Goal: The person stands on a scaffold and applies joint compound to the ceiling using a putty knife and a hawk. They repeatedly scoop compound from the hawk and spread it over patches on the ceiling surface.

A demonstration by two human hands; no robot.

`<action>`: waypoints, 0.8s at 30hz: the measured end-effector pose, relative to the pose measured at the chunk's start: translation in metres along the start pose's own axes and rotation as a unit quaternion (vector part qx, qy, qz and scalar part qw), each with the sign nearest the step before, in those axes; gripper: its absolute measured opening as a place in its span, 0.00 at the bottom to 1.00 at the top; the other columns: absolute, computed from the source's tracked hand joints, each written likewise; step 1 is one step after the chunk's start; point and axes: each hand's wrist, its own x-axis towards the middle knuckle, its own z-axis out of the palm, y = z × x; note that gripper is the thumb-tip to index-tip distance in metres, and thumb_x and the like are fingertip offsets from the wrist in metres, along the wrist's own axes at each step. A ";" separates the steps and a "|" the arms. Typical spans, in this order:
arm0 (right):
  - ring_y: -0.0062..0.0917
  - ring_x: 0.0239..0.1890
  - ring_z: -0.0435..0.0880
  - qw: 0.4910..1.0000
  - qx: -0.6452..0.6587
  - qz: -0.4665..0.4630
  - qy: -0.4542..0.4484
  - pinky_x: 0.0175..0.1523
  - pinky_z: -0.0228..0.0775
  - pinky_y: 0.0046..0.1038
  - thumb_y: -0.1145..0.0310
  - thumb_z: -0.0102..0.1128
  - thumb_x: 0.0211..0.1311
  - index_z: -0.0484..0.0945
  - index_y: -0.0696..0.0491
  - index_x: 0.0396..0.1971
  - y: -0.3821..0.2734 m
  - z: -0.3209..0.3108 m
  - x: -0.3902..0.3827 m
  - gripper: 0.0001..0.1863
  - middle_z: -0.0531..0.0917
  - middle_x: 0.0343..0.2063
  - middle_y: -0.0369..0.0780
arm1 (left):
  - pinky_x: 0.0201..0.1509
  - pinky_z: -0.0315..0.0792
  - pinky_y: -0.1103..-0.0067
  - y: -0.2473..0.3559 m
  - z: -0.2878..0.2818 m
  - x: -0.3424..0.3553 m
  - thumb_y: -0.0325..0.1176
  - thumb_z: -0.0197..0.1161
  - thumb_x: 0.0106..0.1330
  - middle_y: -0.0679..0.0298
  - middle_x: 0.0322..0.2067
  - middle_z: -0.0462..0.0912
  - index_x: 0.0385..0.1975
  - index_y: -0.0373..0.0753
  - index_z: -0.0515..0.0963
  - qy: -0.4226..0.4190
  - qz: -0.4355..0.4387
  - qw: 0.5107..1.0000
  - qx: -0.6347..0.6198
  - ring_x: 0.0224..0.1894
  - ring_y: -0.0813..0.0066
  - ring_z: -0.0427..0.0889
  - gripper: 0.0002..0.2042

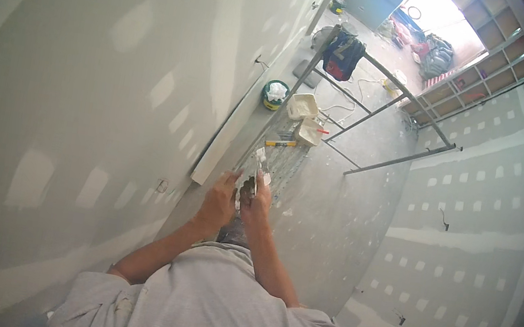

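Note:
My left hand (pixel 219 201) and my right hand (pixel 259 204) meet in front of my chest. Together they hold a small flat tool smeared with white compound (pixel 251 177); I cannot tell its exact kind or which hand bears it most. Below the hands lies the metal mesh platform of a scaffold (pixel 287 161). Grey sleeves and a grey shirt fill the lower edge of the view.
On the platform stand two white trays (pixel 303 105) (pixel 309 132) and a yellow-handled tool (pixel 279 143). A green bucket (pixel 275 94) sits on the floor by a long white board (pixel 225 136). A dark cloth (pixel 343 55) hangs on the scaffold rail. Patched drywall rises left and right; shelving (pixel 482 69) stands far right.

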 end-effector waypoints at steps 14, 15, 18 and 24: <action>0.41 0.43 0.83 0.520 -0.726 -0.439 -0.098 0.49 0.76 0.39 0.76 0.59 0.65 0.80 0.55 0.53 -0.205 -0.018 0.048 0.16 0.84 0.47 0.45 | 0.52 0.82 0.74 -0.054 -0.042 0.160 0.21 0.61 0.58 0.60 0.61 0.78 0.62 0.37 0.76 -0.057 0.143 0.916 0.370 0.53 0.62 0.79 0.27; 0.42 0.44 0.82 0.516 -0.720 -0.440 -0.148 0.50 0.76 0.40 0.78 0.58 0.64 0.80 0.52 0.54 -0.207 -0.005 0.043 0.19 0.84 0.48 0.44 | 0.52 0.82 0.75 -0.055 -0.042 0.162 0.22 0.62 0.57 0.60 0.61 0.78 0.60 0.36 0.77 -0.064 0.152 0.915 0.369 0.52 0.64 0.80 0.26; 0.35 0.46 0.83 0.430 -0.778 -0.416 -0.191 0.52 0.75 0.38 0.79 0.58 0.59 0.80 0.48 0.56 -0.189 0.021 0.034 0.24 0.84 0.50 0.40 | 0.52 0.82 0.76 -0.059 -0.044 0.161 0.24 0.63 0.57 0.61 0.61 0.78 0.58 0.35 0.77 -0.083 0.170 0.910 0.369 0.52 0.67 0.80 0.25; 0.32 0.47 0.82 0.345 -0.822 -0.411 -0.189 0.51 0.73 0.35 0.77 0.57 0.59 0.77 0.46 0.59 -0.150 0.031 0.035 0.26 0.84 0.49 0.36 | 0.54 0.81 0.77 -0.053 -0.044 0.146 0.24 0.63 0.57 0.61 0.61 0.77 0.58 0.35 0.77 -0.097 0.184 0.910 0.359 0.52 0.66 0.78 0.25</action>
